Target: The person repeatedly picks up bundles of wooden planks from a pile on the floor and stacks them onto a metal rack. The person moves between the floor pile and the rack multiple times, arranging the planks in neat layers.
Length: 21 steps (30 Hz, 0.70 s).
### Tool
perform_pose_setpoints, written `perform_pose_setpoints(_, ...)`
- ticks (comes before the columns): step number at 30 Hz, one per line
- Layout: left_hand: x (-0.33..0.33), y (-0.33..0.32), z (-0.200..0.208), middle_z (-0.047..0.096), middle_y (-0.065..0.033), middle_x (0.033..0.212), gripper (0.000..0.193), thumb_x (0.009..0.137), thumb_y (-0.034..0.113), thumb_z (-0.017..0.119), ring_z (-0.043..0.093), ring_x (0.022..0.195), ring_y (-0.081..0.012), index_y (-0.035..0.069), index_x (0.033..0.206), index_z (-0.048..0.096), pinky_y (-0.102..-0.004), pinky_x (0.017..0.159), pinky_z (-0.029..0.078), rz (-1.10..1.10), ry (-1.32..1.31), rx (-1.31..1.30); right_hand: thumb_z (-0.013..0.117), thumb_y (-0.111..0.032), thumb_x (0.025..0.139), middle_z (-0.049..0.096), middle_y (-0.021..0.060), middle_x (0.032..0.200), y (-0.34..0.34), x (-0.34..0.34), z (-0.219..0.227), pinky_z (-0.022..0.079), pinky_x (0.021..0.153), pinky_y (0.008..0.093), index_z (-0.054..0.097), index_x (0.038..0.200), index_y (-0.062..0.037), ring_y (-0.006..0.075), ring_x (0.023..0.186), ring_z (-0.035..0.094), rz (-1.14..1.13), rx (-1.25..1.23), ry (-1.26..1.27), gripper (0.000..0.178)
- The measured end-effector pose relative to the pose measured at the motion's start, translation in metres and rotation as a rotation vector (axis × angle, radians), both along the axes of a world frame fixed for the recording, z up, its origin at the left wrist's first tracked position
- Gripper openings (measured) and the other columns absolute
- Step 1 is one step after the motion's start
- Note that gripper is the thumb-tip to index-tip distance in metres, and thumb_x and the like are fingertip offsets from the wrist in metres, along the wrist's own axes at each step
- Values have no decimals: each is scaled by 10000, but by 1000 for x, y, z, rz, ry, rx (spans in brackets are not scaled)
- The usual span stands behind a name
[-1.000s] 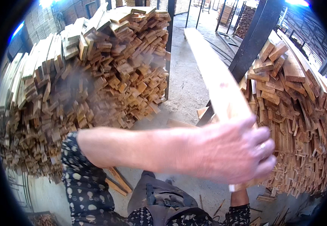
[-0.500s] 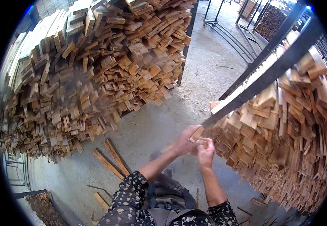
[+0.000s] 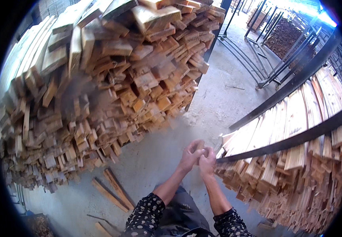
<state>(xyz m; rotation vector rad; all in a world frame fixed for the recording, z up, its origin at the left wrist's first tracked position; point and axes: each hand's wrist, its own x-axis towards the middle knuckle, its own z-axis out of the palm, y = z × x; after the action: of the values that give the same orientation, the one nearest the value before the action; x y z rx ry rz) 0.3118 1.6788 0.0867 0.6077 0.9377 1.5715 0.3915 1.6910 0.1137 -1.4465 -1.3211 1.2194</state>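
Observation:
Both my hands meet in front of me at about waist height, close to the near corner of the right-hand stack of boards (image 3: pixel 297 158). My left hand (image 3: pixel 188 158) is closed round a pale piece of wood (image 3: pixel 198 150). Pressed up beside it, my right hand (image 3: pixel 207 161) is closed on the same piece. Fingers cover most of the wood, so its full length and shape do not show. A dark metal bar (image 3: pixel 289 143) of the rack runs across the right stack, just right of my right hand.
A tall stack of sawn boards (image 3: pixel 139 83) fills the left, their ends uneven and jutting out. Two loose wooden strips (image 3: pixel 114 191) lie on the concrete floor (image 3: pixel 147 166) at lower left. Metal rack frames (image 3: pixel 263 65) and a further wood pile (image 3: pixel 283 37) stand at the back right.
My hands have come closer together and slightly lower, still around the wood. The view has shifted, and the right stack's long board tops now show more.

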Motion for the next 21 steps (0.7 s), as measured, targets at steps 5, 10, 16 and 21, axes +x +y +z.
perform_pose_setpoints(5, -34, 93, -7, 536, -76, 1023, 386, 799, 133, 529, 513, 939, -150, 0, 1155, 460, -270, 844, 399, 90, 24, -17, 557, -84, 726, 565, 123, 850, 96, -37, 15, 448, 697, 313, 531, 956, 20, 206, 803, 546, 129, -8, -213, 253)
perform_pose_setpoints(10, -80, 151, -27, 502, -233, 1102, 416, 815, 236, 511, 487, 1047, -330, -18, 1142, 473, -369, 885, 382, 324, 797, -273, 589, -154, 712, 561, 200, 1024, 220, -87, -109, 426, 833, 339, 485, 1121, 26, 284, 960, 548, 202, 72, -154, 459)
perform_pose_setpoints(16, -94, 49, -91, 549, -144, 1139, 415, 811, 159, 568, 531, 1048, -195, -21, 1174, 476, -282, 878, 417, 165, 585, -513, 601, -140, 701, 565, 191, 1022, 205, -62, -180, 431, 824, 358, 519, 1105, -34, 315, 965, 540, 613, -19, -428, 426)
perform_pose_setpoints(21, -52, -146, -193, 631, -98, 913, 286, 784, 149, 535, 595, 825, -169, 27, 1039, 574, -294, 731, 464, 488, 493, -810, 553, -157, 709, 595, 141, 932, 93, 20, -250, 447, 756, 380, 561, 973, -91, 322, 865, 563, 1040, -177, -713, 272)
